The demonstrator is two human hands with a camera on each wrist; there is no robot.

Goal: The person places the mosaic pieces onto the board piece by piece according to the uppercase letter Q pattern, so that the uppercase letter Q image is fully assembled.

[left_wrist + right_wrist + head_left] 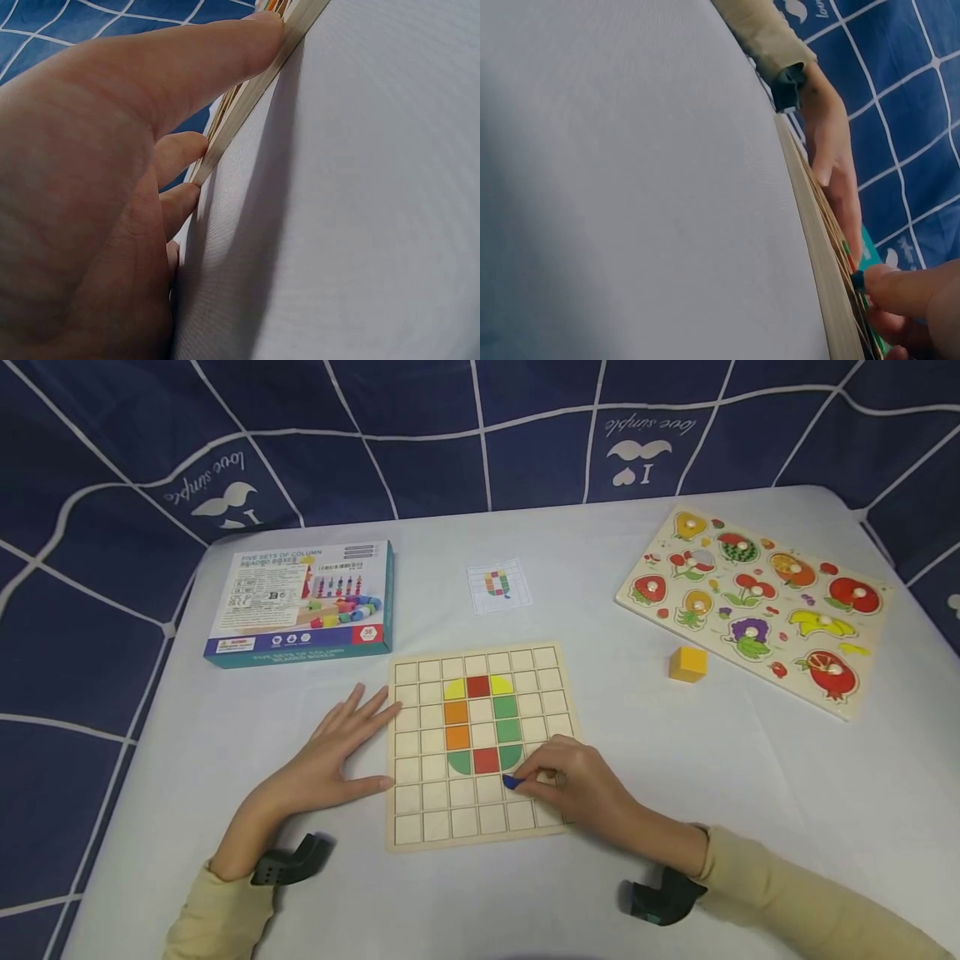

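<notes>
A wooden grid board [408, 824] lies flat, with red, yellow, orange and green tiles [507, 730] set in its cells as a ring. Between thumb and fingers my right hand [581, 785] pinches a small blue piece [512, 782] over the board, just below the lower right green tile. The piece also shows in the right wrist view, dark against the fingertips. My left hand [330, 760] lies with spread fingers at the board's left side. In the left wrist view its thumb [255, 45] and fingertips touch the board's edge [247, 97].
Beyond the board lies a paper card [498, 586] printed with a coloured pattern. A boxed bead set [300, 602] is at the back left. At the right are a yellow cube [687, 664] and a fruit puzzle board [757, 602]. White cloth [712, 760] covers the table.
</notes>
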